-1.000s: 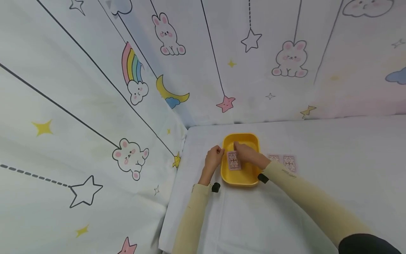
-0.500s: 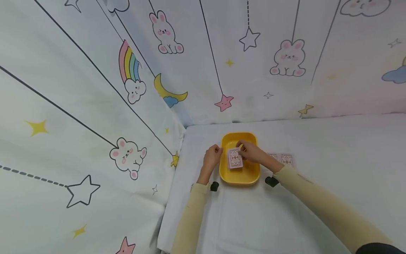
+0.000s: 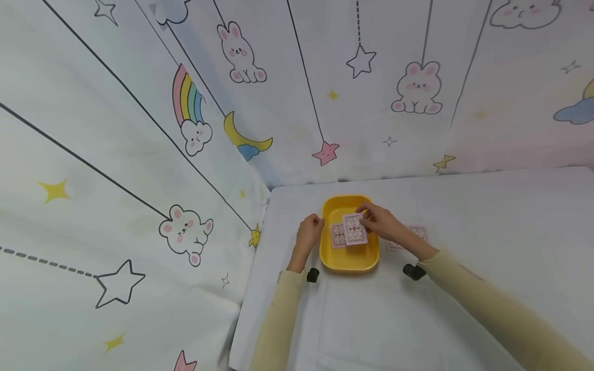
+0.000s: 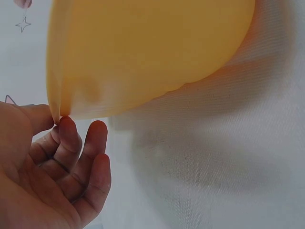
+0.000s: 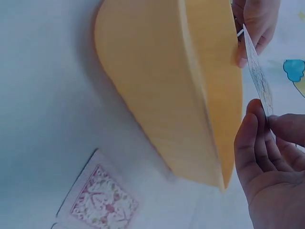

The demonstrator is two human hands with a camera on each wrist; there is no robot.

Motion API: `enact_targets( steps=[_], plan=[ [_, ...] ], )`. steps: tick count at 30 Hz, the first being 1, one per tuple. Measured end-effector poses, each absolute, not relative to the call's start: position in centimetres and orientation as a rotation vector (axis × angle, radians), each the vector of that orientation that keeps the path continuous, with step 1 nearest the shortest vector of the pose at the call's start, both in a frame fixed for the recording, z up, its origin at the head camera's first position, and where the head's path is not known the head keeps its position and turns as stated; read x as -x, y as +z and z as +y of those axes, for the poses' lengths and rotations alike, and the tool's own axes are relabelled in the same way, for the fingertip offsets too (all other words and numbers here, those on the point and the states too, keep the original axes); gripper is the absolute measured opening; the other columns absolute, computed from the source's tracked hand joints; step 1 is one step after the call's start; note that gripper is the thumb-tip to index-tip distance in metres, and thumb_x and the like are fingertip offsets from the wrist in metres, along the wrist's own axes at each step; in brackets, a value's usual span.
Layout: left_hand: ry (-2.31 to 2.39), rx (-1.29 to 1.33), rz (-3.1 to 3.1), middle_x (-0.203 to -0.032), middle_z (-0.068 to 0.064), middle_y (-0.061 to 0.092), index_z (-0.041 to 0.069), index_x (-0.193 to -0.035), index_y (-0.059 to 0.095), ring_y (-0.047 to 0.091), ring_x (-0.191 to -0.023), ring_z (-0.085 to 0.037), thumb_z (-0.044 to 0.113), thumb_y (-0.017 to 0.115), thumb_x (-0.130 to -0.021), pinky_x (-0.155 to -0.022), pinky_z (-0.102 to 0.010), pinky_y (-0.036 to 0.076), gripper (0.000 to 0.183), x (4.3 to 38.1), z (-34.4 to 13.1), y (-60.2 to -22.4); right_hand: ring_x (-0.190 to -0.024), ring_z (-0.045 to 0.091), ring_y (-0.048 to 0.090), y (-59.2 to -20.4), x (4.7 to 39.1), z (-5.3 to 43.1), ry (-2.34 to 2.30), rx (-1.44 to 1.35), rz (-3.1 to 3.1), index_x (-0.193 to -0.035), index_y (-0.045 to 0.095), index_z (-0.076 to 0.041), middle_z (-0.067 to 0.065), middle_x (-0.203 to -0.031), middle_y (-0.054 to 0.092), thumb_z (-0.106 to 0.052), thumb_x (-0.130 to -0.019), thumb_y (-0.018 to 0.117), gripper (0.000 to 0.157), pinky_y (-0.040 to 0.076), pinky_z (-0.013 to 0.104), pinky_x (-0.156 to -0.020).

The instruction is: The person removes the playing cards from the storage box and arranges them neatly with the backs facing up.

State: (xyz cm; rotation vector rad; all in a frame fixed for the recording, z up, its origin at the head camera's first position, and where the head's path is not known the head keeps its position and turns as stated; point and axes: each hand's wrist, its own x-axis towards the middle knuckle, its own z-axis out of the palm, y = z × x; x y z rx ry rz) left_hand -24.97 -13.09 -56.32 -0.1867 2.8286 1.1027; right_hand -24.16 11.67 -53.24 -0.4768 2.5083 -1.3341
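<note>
The right hand (image 3: pixel 381 223) pinches a card (image 3: pixel 355 230) by its edge, over the tray (image 3: pixel 350 264); the left hand (image 3: pixel 309 233) pinches its rim (image 4: pixel 54 71). The head view, unlike the left wrist's, shows another card (image 3: pixel 337 236) inside.

1. Held card (image 3: pixel 355 229): white-bordered, red-patterned back showing, pinched by the right hand (image 3: pixel 381 225) over the tray.
2. Yellow tray (image 3: pixel 349 265): rounded corners, rim pinched by the left hand (image 3: pixel 308 232).
3. Lower card (image 3: pixel 338 235): patterned side up inside the tray.
4. Table cards (image 3: pixel 418 232): patterned side up, right of the tray.
</note>
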Motion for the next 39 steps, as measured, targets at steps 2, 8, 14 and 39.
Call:
enact_targets(
  steps=[2,8,14,39],
  plan=[
    [1.101,0.192,2.827,-0.073,0.000,0.053,0.010,-0.091,0.059,0.047,-0.061,-0.011,0.032,0.056,-0.104,-0.053,-0.023,0.037,0.026,25.0,-13.1,-56.4,-0.081,0.021,0.064,-53.4,23.9,12.2,-1.340,0.470,2.514,-0.132,0.052,-0.004,0.015,-0.101,0.062,-0.011,-0.102,0.056,0.031,0.058,0.037,-0.075],
    [1.117,0.184,2.824,-0.073,0.000,0.052,0.010,-0.091,0.060,0.046,-0.060,-0.011,0.031,0.057,-0.103,-0.052,-0.022,0.036,0.025,25.0,-13.2,-56.4,-0.083,0.023,0.066,-53.8,23.3,13.8,-1.364,0.434,2.547,-0.132,0.052,-0.007,0.015,-0.103,0.064,-0.012,-0.102,0.057,0.031,0.060,0.041,-0.079],
    [1.121,0.186,2.830,-0.074,0.000,0.051,0.010,-0.091,0.058,0.046,-0.061,-0.011,0.033,0.057,-0.103,-0.052,-0.023,0.036,0.026,25.0,-13.2,-56.5,-0.085,0.024,0.063,-54.3,22.8,15.8,-1.334,0.389,2.598,-0.133,0.053,-0.010,0.016,-0.105,0.063,-0.011,-0.102,0.058,0.032,0.058,0.033,-0.074],
    [1.100,0.179,2.830,-0.075,0.001,0.050,0.011,-0.091,0.058,0.046,-0.062,-0.012,0.033,0.056,-0.104,-0.053,-0.023,0.036,0.026,25.2,-13.2,-56.6,-0.086,0.032,0.065,-57.3,22.1,26.3,-1.276,0.434,2.862,-0.129,0.056,0.001,0.024,-0.101,0.066,-0.011,-0.101,0.058,0.031,0.049,0.028,-0.068]
  ],
)
